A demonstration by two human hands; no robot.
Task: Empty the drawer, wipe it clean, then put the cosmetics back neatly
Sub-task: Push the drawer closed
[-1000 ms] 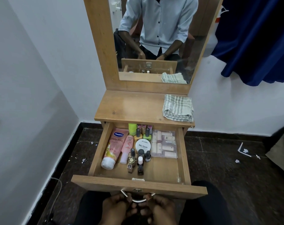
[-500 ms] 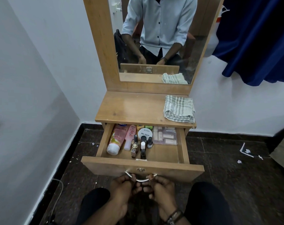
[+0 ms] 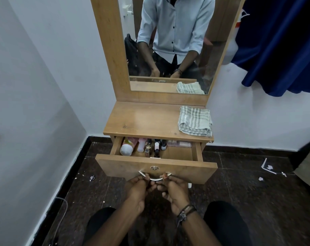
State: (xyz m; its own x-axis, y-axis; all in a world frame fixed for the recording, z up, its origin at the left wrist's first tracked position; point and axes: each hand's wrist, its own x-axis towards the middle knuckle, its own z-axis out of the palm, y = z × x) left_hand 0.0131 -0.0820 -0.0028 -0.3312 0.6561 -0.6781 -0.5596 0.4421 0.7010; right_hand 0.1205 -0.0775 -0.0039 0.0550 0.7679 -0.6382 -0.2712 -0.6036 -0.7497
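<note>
The wooden drawer (image 3: 186,170) of a small dressing table stands only partly open. Both hands grip its curved metal handle (image 3: 155,178): my left hand (image 3: 139,189) at its left end, my right hand (image 3: 175,191) at its right end. Inside I see a white-capped pink tube (image 3: 127,148), a smaller pink tube (image 3: 142,145), several small nail polish bottles (image 3: 157,147) and a clear pack of small items (image 3: 181,144). The back of the drawer is hidden under the tabletop. A folded striped cloth (image 3: 195,120) lies on the tabletop's right side.
The tabletop (image 3: 141,119) carries a mirror (image 3: 168,41) that reflects a seated person. White walls close in on the left and behind. A blue curtain (image 3: 283,47) hangs at right. Paper scraps (image 3: 267,166) litter the dark tiled floor. My knees flank the drawer.
The drawer has slid inward, from nearly fully open to partly open, with both hands on its handle throughout. Most of the cosmetics have passed under the tabletop.
</note>
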